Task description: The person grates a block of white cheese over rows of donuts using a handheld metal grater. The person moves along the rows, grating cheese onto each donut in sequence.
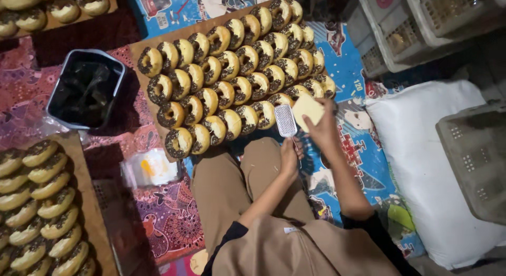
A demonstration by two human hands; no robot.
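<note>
Seated on patterned mats, a person works over rows of sprinkle-topped doughnuts. At nine o'clock, a black-lined tub (85, 89) and a clear lidded container (152, 169) sit beside more doughnuts (39, 202) on a board at seven o'clock. At centre, the wooden board (136, 49) carries the main batch of doughnuts (232, 75). The left hand (290, 157) closes around the handle of a small metal grater (285, 120), light, stiff and sharp-faced, best held by that handle. The right hand (322, 129) pinches a pale cheese block (308, 108), likely soft and crumbly, just beside the grater. At three o'clock lie a white sack (421, 165) and plastic crates (474, 155).
</note>
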